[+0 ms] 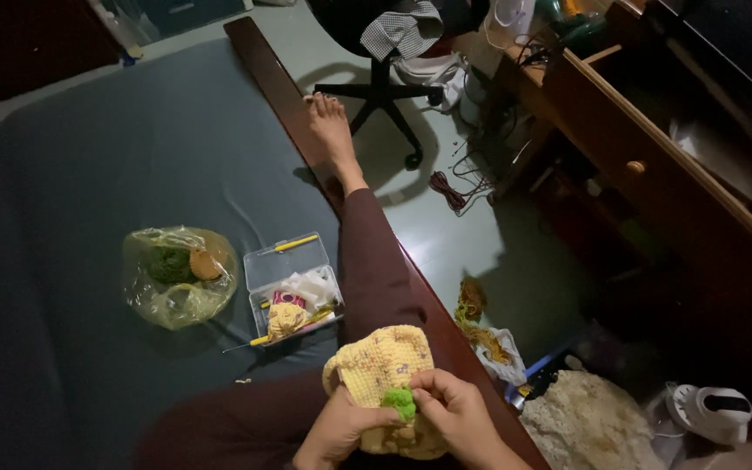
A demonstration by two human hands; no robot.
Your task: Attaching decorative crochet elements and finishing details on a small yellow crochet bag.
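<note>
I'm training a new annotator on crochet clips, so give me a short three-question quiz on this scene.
1. True or false: both hands touch the yellow crocheted piece.
2. What lies on the bed nearest the clear plastic box? A) a plastic bag of yarn B) a book C) a shoe
3. What colour is the small tuft pinched between the left hand and the right hand?

Key
1. True; both grip it on the lap.
2. A, the plastic bag, left of the box in the picture.
3. Green, the green tuft.
</note>
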